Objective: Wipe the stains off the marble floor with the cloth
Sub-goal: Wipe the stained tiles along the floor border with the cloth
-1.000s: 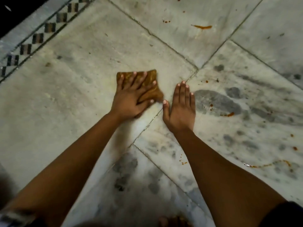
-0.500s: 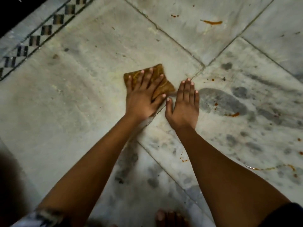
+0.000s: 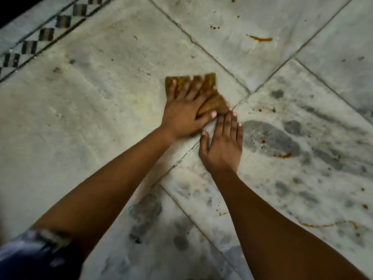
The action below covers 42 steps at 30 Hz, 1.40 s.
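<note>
A folded brown cloth [image 3: 214, 103] lies flat on the marble floor [image 3: 90, 110] near a joint where the slabs meet. My left hand [image 3: 184, 109] presses on it with fingers spread straight. My right hand [image 3: 223, 142] rests flat on the floor just right of the cloth, its fingertips touching the cloth's near corner. Orange stains show on the floor: a streak [image 3: 260, 39] at the far right, a smear [image 3: 285, 155] on a dark patch right of my right hand, and a long thin trail [image 3: 327, 224] at the lower right.
A patterned border strip [image 3: 30, 46] with dark squares runs along the upper left edge. Grout lines [image 3: 203, 49] cross between the slabs. Small orange specks [image 3: 215, 27] dot the far slab. Dark grey veining covers the right and near slabs.
My left hand has slid the cloth to the right and slightly away across the slab. My right hand now touches the cloth's corner.
</note>
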Tool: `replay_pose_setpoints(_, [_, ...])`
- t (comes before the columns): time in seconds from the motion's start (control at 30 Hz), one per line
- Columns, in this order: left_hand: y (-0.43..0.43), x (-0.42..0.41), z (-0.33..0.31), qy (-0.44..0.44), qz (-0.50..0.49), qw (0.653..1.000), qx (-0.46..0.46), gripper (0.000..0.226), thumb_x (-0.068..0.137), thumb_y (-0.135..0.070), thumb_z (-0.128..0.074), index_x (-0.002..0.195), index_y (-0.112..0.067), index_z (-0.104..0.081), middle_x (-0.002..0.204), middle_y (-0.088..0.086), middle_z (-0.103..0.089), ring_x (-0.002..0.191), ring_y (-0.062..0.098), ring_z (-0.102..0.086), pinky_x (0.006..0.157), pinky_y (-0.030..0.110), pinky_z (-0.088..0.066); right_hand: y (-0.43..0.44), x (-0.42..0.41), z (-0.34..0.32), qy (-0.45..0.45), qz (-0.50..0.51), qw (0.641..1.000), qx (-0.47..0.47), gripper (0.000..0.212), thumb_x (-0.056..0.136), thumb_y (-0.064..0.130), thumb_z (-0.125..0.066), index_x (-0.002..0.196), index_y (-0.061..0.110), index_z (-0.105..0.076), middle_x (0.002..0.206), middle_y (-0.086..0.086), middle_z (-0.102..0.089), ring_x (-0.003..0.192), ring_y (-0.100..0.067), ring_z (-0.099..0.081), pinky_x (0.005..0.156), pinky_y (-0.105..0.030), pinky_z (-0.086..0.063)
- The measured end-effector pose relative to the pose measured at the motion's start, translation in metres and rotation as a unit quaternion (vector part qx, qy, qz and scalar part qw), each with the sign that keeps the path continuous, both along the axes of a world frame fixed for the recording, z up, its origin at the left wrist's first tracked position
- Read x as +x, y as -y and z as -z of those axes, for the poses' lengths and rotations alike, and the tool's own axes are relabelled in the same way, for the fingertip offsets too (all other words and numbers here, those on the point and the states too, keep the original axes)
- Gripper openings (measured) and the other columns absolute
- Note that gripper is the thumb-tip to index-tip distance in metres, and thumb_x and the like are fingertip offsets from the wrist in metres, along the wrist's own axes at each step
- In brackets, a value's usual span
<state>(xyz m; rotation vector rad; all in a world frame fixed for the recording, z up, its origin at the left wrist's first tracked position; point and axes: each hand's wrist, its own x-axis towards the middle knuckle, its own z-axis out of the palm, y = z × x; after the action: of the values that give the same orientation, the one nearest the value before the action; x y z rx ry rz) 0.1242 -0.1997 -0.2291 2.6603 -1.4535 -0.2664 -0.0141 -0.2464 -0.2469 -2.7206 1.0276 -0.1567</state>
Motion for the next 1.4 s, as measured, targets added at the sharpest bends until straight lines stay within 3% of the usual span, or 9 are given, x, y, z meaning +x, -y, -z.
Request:
replay_pose_setpoints(0.1, [-0.052,0.016,0.001,0.018,0.06,0.998,-0.021,0.069,0.083,-0.067,-0.03,0.146,-0.037,-0.027,0.157,-0.001,-0.022,0.144,0.024,-0.02,0.114,0.052,-0.008,0.001,0.0,0.002,0.002,0.004,1.0,-0.002,0.069,0.092,0.041,-0.027,0.146,0.0,-0.021,0.155,-0.017,-0.019,0.144,-0.027,-0.016,0.116,-0.039,-0.008])
replay_pose_setpoints(0.37, [0.037,0.133,-0.01,-0.001,-0.23,0.973,0.023,0.067,0.091,-0.061,-0.032,0.149,-0.032,-0.017,0.158,0.005,-0.014,0.144,0.03,-0.011,0.114,0.057,0.002,0.0,0.0,0.001,-0.001,0.008,1.0,-0.009,0.069,0.092,0.042,-0.029,0.147,0.001,-0.018,0.155,-0.016,-0.018,0.144,-0.026,-0.016,0.116,-0.04,-0.01])
replay_pose_setpoints(0.47, [0.073,0.078,-0.004,0.014,-0.131,0.991,0.013,0.071,0.088,-0.064,-0.028,0.15,-0.031,-0.014,0.158,0.004,-0.016,0.144,0.029,-0.013,0.112,0.058,0.001,-0.001,0.0,0.0,0.0,0.01,1.0,-0.011,0.069,0.091,0.041,-0.03,0.146,0.0,-0.022,0.153,-0.017,-0.023,0.142,-0.027,-0.02,0.115,-0.04,-0.012])
replay_pose_setpoints(0.6, [0.013,0.004,0.0,0.008,0.024,1.0,-0.016,0.067,0.084,-0.064,-0.024,0.146,-0.038,-0.023,0.156,0.002,-0.023,0.144,0.029,-0.017,0.113,0.053,-0.003,0.0,0.001,0.0,-0.009,0.012,1.0,-0.013,0.068,0.09,0.041,-0.031,0.142,-0.002,-0.031,0.15,-0.02,-0.03,0.14,-0.03,-0.027,0.113,-0.042,-0.015])
replay_pose_setpoints(0.77, [-0.079,0.064,-0.001,0.045,-0.074,0.996,0.036,0.071,0.08,-0.071,-0.018,0.146,-0.043,-0.01,0.158,-0.001,-0.018,0.143,0.029,-0.019,0.113,0.052,-0.004,0.0,-0.001,0.001,-0.006,0.012,1.0,-0.009,0.069,0.091,0.042,-0.029,0.146,0.0,-0.022,0.154,-0.017,-0.021,0.143,-0.027,-0.019,0.115,-0.04,-0.011])
replay_pose_setpoints(0.93, [-0.03,0.14,-0.013,-0.035,-0.261,0.963,0.057,0.074,0.087,-0.069,-0.033,0.15,-0.037,-0.01,0.16,0.005,-0.002,0.145,0.035,-0.001,0.112,0.059,0.004,-0.001,-0.001,0.001,-0.009,0.007,1.0,-0.012,0.069,0.093,0.042,-0.027,0.147,0.0,-0.02,0.154,-0.018,-0.02,0.143,-0.027,-0.017,0.116,-0.039,-0.009])
replay_pose_setpoints(1.1, [0.005,0.058,-0.007,-0.02,-0.121,0.991,0.055,0.08,0.08,-0.075,-0.025,0.149,-0.038,-0.006,0.16,0.005,0.0,0.145,0.035,0.001,0.11,0.057,0.012,-0.001,0.001,0.002,-0.009,0.005,1.0,-0.011,0.07,0.092,0.043,-0.027,0.146,-0.001,-0.021,0.154,-0.018,-0.021,0.143,-0.028,-0.019,0.116,-0.038,-0.008])
replay_pose_setpoints(1.27, [-0.114,-0.02,0.002,0.007,0.014,1.0,0.002,0.071,0.081,-0.071,-0.029,0.146,-0.045,-0.014,0.158,-0.001,-0.011,0.145,0.031,-0.009,0.113,0.05,0.001,0.0,-0.001,0.004,-0.01,-0.001,1.0,-0.016,0.071,0.091,0.044,-0.025,0.147,0.0,-0.019,0.154,-0.018,-0.019,0.144,-0.028,-0.016,0.116,-0.038,-0.005])
replay_pose_setpoints(1.4, [-0.183,0.029,0.0,0.02,-0.103,0.994,0.038,0.072,0.077,-0.08,-0.019,0.143,-0.051,-0.012,0.158,-0.003,-0.011,0.144,0.034,-0.01,0.11,0.054,-0.001,0.0,-0.002,0.004,-0.007,-0.001,1.0,-0.016,0.071,0.092,0.044,-0.023,0.147,0.0,-0.018,0.154,-0.018,-0.018,0.144,-0.028,-0.016,0.117,-0.038,-0.005])
